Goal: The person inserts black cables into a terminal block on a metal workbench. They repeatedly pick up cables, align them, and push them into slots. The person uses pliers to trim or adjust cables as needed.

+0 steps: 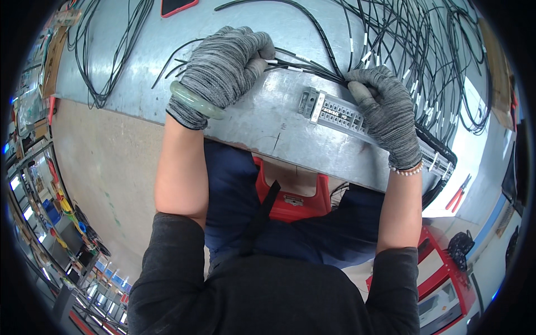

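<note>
Both my hands wear grey knit gloves. My left hand (229,67) is closed around black cables at the middle of the metal table; several loose cable ends stick out on its left side. The cables (321,70) run rightward from it, with white marker sleeves on them, to my right hand (385,100). That hand pinches the same bundle, thumb against curled fingers. Just below the bundle lies a terminal block strip (338,111) on a rail, partly hidden under my right hand and wrist. Its far end (438,161) shows again past the wrist, beside a thick black cable.
A tangle of black cables with white sleeves (413,33) covers the table's far right. More cables (114,56) hang over its left edge. A phone in a red case (177,5) lies at the back. Red-handled pliers (458,195) rest at right; a red stool (296,204) stands below.
</note>
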The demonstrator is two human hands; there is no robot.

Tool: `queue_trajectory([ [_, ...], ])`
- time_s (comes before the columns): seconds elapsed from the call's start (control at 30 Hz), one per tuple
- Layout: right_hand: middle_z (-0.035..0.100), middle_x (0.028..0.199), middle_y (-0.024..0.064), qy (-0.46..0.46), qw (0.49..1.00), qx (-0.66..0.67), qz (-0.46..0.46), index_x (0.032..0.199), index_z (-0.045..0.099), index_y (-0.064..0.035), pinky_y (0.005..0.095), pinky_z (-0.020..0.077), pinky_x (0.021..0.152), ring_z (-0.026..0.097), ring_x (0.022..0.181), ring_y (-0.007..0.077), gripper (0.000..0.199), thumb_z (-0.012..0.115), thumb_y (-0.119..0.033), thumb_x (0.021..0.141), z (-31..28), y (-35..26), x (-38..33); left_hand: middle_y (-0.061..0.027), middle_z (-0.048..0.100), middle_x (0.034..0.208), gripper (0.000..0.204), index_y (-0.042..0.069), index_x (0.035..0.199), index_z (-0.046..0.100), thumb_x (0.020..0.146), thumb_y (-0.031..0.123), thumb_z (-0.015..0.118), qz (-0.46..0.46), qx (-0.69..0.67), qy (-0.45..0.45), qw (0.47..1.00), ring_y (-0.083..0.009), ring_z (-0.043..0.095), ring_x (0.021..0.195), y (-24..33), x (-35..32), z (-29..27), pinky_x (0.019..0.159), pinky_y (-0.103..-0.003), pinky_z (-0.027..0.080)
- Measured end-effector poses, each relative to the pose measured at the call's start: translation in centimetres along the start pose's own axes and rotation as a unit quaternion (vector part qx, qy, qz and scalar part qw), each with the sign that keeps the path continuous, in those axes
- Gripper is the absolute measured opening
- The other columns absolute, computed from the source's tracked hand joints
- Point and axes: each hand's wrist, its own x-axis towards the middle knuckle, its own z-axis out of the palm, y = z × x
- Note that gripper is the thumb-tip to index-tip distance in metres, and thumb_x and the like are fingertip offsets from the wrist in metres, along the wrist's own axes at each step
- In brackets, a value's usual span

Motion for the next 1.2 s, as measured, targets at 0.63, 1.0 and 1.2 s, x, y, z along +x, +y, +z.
queue_trajectory([
  [0.63,0.064,0.087,0.0103,0.008,0.997,-0.054,-0.054,0.101,0.070,-0.0075,0.0326,0.0524,0.076,0.063,0.080,0.0213,0.019,0.065,-0.019,0.086,-0.2,0.6,0.0,-0.0078,0.064,0.086,0.014,0.004,0.092,0.070,0.079,0.009,0.069,0.066,0.008,0.107,0.992,-0.0238,0.061,0.081,-0.3,1.0,-0.9,0.076,-0.032,0.049],
  [1.0,0.064,0.088,0.0116,0.003,0.998,-0.048,-0.029,0.101,0.069,-0.0087,0.0349,0.0519,0.080,0.063,0.082,0.0243,0.018,0.059,-0.015,0.088,0.0,0.8,-0.1,-0.0022,0.066,0.092,0.022,0.017,0.088,0.074,0.067,0.023,0.079,0.060,0.195,0.246,0.947,-0.0225,0.060,0.089,2.1,1.8,-1.5,0.080,-0.036,0.048],
  [1.2,0.063,0.086,0.0112,0.025,0.998,-0.043,-0.050,0.099,0.068,-0.0089,0.0342,0.0522,0.080,0.063,0.082,0.0237,0.016,0.060,-0.014,0.087,0.2,1.4,-0.2,-0.0032,0.064,0.091,0.023,0.014,0.093,0.074,0.072,0.023,0.079,-0.032,0.181,0.294,0.938,-0.0170,0.058,0.081,3.5,1.8,-1.4,0.074,-0.031,0.049],
])
